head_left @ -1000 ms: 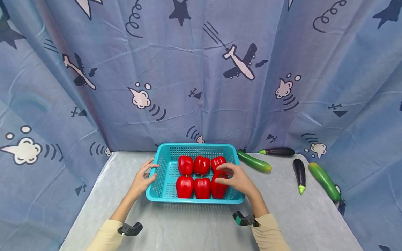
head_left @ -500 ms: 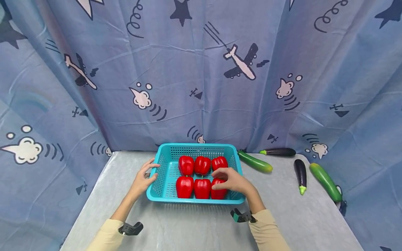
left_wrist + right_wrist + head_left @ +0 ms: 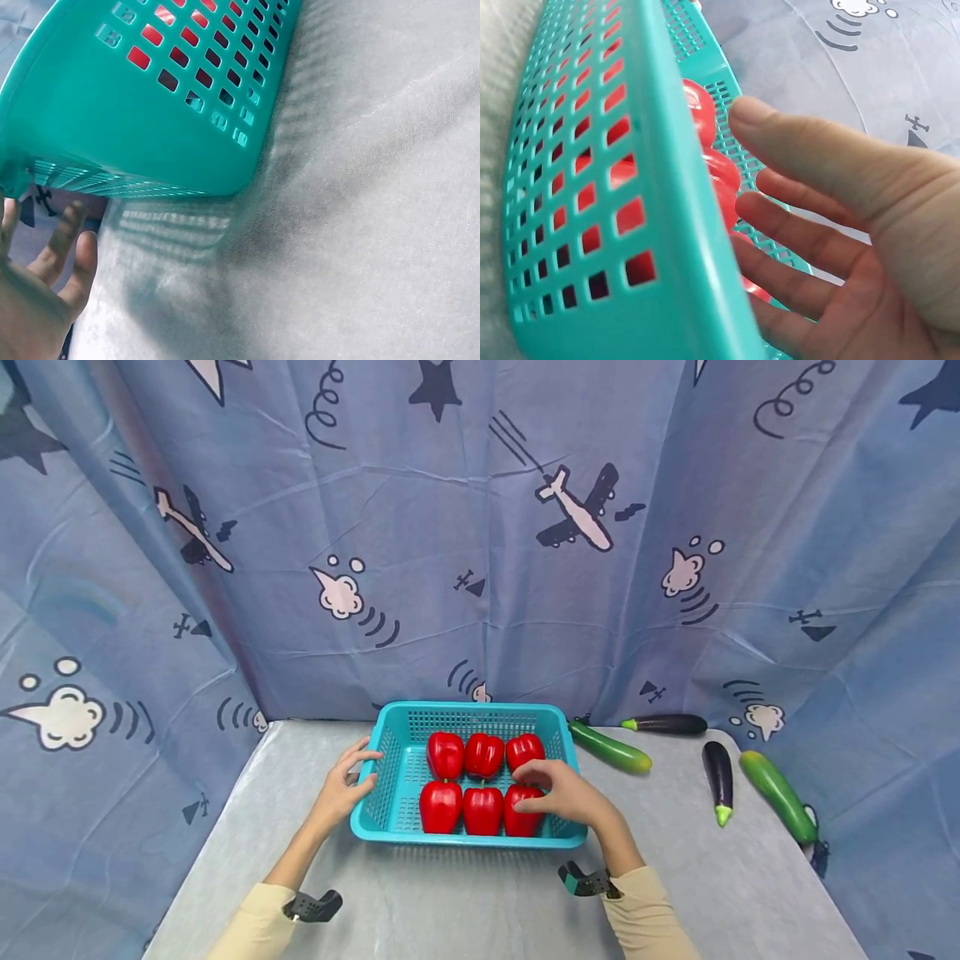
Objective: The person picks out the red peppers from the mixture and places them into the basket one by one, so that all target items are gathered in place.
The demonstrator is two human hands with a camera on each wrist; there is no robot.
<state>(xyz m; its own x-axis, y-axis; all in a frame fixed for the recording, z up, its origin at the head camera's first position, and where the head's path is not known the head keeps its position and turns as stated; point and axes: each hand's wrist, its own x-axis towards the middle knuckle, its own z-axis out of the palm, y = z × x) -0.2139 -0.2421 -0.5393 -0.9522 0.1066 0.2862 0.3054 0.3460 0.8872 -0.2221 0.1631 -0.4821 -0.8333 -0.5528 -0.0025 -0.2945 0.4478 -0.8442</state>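
Note:
A turquoise basket (image 3: 472, 841) holds several red bell peppers in two rows. My left hand (image 3: 337, 793) is at the basket's left end, fingers relaxed against the rim; in the left wrist view its fingers (image 3: 81, 274) are spread beside the basket's outer wall. Over the front right bell pepper (image 3: 519, 822) hovers my right hand (image 3: 566, 795), thumb and fingers apart and partly covering it. The right wrist view shows that hand's spread fingers (image 3: 795, 232) above the rim, gripping nothing. Just behind lies the back right bell pepper (image 3: 524, 748).
Right of the basket lie a zucchini (image 3: 611, 748) and an eggplant (image 3: 667, 724). Farther right are another eggplant (image 3: 718, 777) and another zucchini (image 3: 778, 797), near the table edge. A patterned blue curtain (image 3: 420, 635) hangs behind the grey-white table (image 3: 450, 902).
One second ago the front right bell pepper reached higher under my right fingers; now it sits lower, level with its row, and my fingers are off it. My left hand has stayed put.

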